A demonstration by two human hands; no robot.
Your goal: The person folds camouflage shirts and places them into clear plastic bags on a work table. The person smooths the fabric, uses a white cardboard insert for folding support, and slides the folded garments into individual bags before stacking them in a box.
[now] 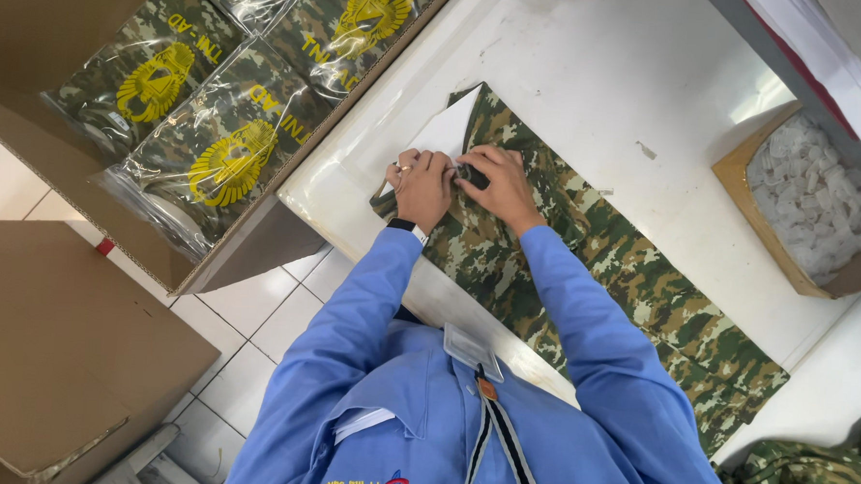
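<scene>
- Lying flat across the white surface (593, 65): a long camouflage cloth (632, 280), spread out so the end is easy to fold.
- Pressing down on the cloth's near end: left hand (423, 188), fingers curled and pinching the fold to keep it from slipping.
- Just beside it, touching: right hand (499, 185), closed on a small dark thing (472, 174).
- Tucked under the fold: a white card (445, 131), likely for stiffness.
- Farther off: cardboard box (256, 249) of bagged cloths (217, 150).

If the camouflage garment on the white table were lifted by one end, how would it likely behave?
The camouflage garment looks like soft cloth, lying flat and creased, so it would probably droop. Both the left hand and right hand press it, suggesting it shifts easily on the smooth table.
</scene>
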